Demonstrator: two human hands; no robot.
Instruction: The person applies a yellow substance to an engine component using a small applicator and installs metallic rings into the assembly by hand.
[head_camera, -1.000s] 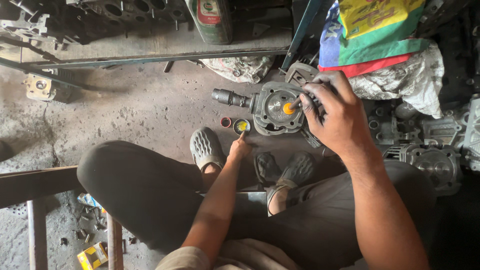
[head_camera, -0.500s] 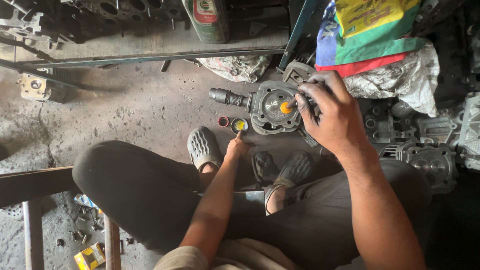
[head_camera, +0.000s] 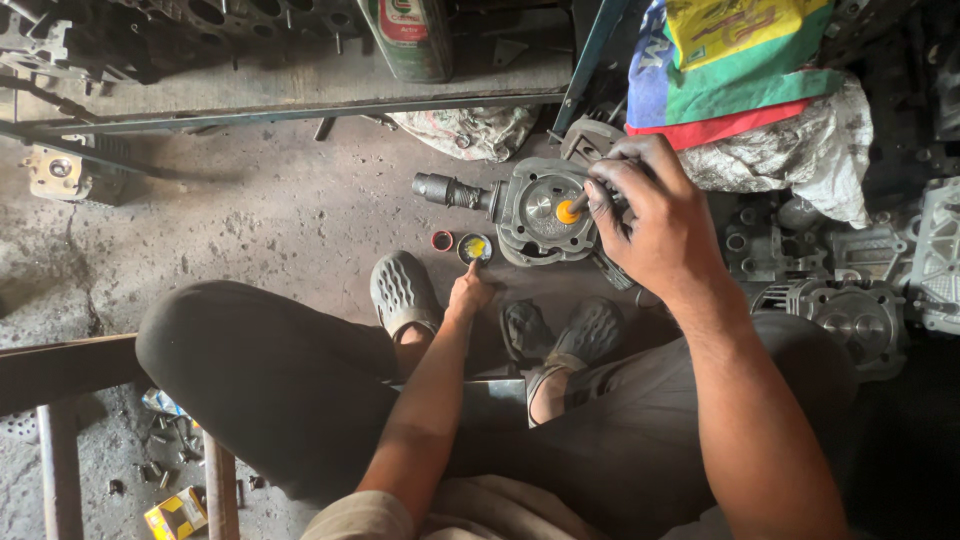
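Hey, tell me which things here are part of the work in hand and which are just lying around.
In use:
- right hand gripping the grey cylinder head
- yellow-tipped tool pressed into the head
- left hand with a finger dipped in the small tin of yellow paste
- red cap beside the tin

Lying about:
- green can
- colourful sack
- spare engine castings
- small yellow box
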